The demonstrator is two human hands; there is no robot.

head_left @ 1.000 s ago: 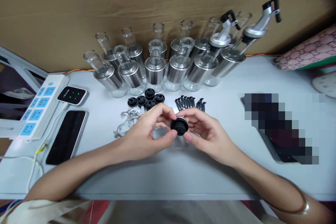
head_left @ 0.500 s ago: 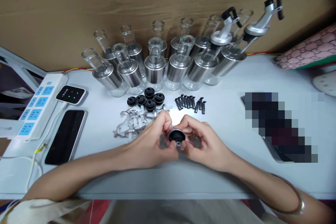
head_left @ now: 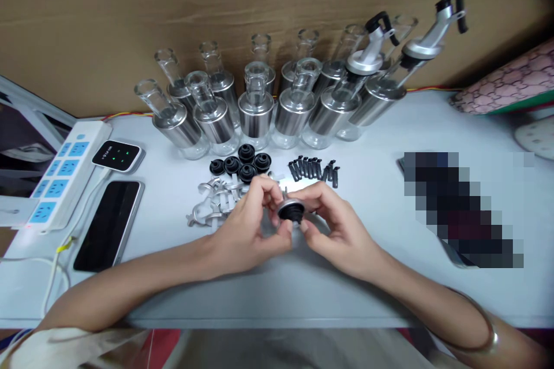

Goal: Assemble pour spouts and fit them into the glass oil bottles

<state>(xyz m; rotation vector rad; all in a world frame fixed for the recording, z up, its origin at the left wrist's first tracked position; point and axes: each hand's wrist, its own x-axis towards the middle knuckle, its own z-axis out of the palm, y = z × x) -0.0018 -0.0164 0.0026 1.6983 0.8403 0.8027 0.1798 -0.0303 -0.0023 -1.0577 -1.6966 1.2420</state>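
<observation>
Between my two hands is a pour spout [head_left: 291,211], silver on top with a ribbed black rubber stopper facing down toward me. My left hand [head_left: 258,220] grips its left side, thumb pressed near the stopper's lower end. From the right, my right hand [head_left: 329,220] pinches the same spout with thumb and fingers. Just left of my left hand lies a pile of silver spout parts [head_left: 220,199]. Behind that sit several black rubber stoppers [head_left: 246,162]. Small black levers [head_left: 309,167] lie in a row beyond my right hand.
Glass bottles with metal sleeves [head_left: 256,115] stand in rows at the back; two at the right carry fitted spouts [head_left: 366,60]. At left are a power strip [head_left: 64,173], a small white-edged device [head_left: 119,155] and a phone [head_left: 110,225]. A blurred-out dark object [head_left: 467,213] lies at right.
Both hands have tipped the spout, so the stopper's underside has turned from facing me to pointing downward and its silver rim shows more. The spout has risen slightly in view.
</observation>
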